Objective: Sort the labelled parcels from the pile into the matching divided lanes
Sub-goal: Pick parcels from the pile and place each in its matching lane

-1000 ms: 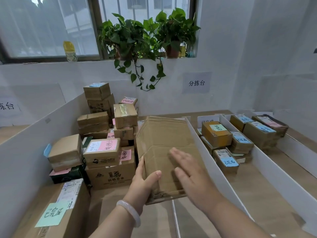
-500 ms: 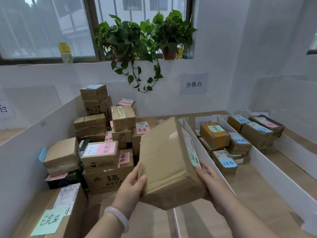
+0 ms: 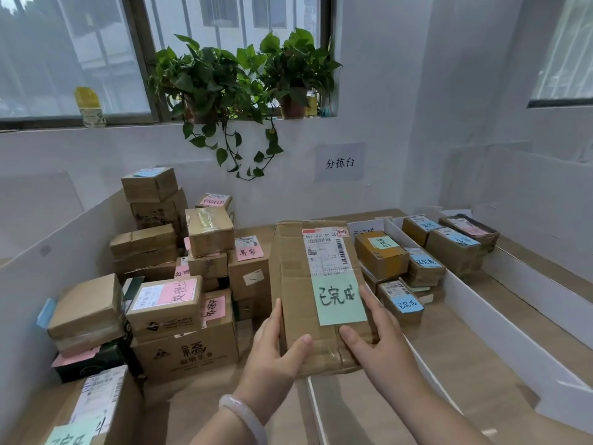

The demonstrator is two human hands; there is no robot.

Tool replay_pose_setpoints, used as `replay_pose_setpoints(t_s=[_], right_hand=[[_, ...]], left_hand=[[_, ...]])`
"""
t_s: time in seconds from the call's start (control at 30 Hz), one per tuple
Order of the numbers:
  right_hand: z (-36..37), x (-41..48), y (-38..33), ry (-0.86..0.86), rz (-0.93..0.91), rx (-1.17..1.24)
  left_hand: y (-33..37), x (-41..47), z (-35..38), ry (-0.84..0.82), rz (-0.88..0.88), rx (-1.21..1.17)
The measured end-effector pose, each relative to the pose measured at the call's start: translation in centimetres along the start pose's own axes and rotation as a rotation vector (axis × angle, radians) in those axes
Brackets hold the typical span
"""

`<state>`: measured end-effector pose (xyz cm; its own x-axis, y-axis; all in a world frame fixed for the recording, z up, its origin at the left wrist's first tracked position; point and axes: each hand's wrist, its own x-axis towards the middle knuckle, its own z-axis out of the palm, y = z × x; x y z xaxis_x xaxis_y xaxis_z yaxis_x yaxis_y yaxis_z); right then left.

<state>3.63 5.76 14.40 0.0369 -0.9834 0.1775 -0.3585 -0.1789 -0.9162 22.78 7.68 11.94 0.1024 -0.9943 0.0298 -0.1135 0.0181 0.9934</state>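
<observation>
I hold a flat brown parcel in front of me with both hands, label side up; it carries a white shipping label and a green handwritten note. My left hand grips its near left edge, thumb on top. My right hand grips the near right corner, thumb on the tape. The pile of brown parcels with pink notes fills the left bay. The lane right of the parcel holds boxes with green and blue notes. A farther lane holds more blue-noted boxes.
White cardboard dividers separate the lanes, with a tall white wall on the left. A large box with a green note sits at the near left. Potted plants hang from the windowsill. A printed sign is on the back wall.
The parcel has been turned over from its plain underside to its label side, so the green note faces up. Both hands shifted their grip to its near end.
</observation>
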Motion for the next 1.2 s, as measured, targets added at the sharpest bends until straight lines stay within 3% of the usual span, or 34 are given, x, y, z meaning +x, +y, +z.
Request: replay_pose_setpoints(t_s=[0.13,0.3,0.6,0.83,1.2], right_hand=[[-1.2,-1.2,0.9,0.058,0.009,-0.024],[-3.5,-3.6,2.1,0.181,0.022,-0.087],[-9.5,-7.4,4.1,0.329,0.137,-0.176],[-17.3,-6.7,8.2,0.391,0.173,-0.041],[-32.9,0.7,17.2,0.227,0.213,0.004]], left_hand=[[0.8,-0.9,2.4,-0.017,0.087,0.05],[1.0,-0.9,5.5,-0.178,0.165,0.229],[0.1,-1.4,13.1,-0.359,0.207,0.182],[0.8,-1.3,21.8,-0.396,0.111,0.156],[0.2,3.4,39.5,-0.216,-0.011,0.12]])
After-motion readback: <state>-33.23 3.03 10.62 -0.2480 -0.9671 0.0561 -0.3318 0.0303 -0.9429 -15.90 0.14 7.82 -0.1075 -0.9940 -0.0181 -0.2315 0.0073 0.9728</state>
